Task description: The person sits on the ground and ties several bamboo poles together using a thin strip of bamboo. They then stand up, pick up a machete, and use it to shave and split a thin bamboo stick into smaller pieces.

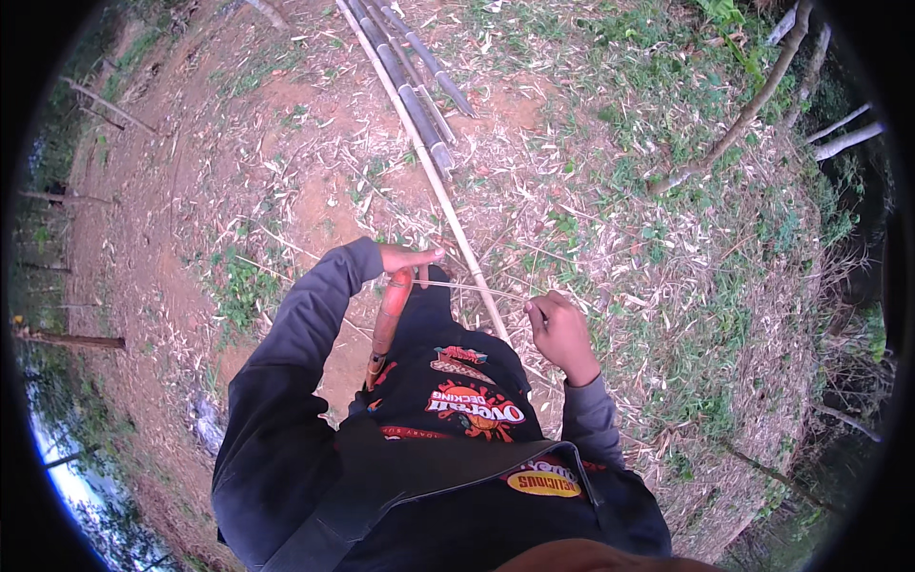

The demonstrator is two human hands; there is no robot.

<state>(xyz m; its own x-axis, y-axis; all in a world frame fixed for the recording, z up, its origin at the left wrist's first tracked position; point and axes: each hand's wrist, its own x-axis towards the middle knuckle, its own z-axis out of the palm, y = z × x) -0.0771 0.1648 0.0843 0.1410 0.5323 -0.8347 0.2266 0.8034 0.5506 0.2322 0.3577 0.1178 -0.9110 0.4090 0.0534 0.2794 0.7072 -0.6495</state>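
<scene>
My left hand is at the upper end of a curved orange-red handle-like piece, which slants down beside my dark clothes. Its visible fingers are stretched out, one forward and one downward, and the palm side is hidden. A thin pale cord runs taut from beside the orange-red piece and my left fingers across to my right hand. The fingers of my right hand are closed in a pinch on the cord's other end. What the lower end of the orange-red piece joins is unclear against my clothing.
Several dark bamboo poles lie on the ground ahead. A long pale pole stretches from them back toward my legs. Dry leaves and grass cover the ground. A leaning thin trunk stands at the right, and a cut log lies left.
</scene>
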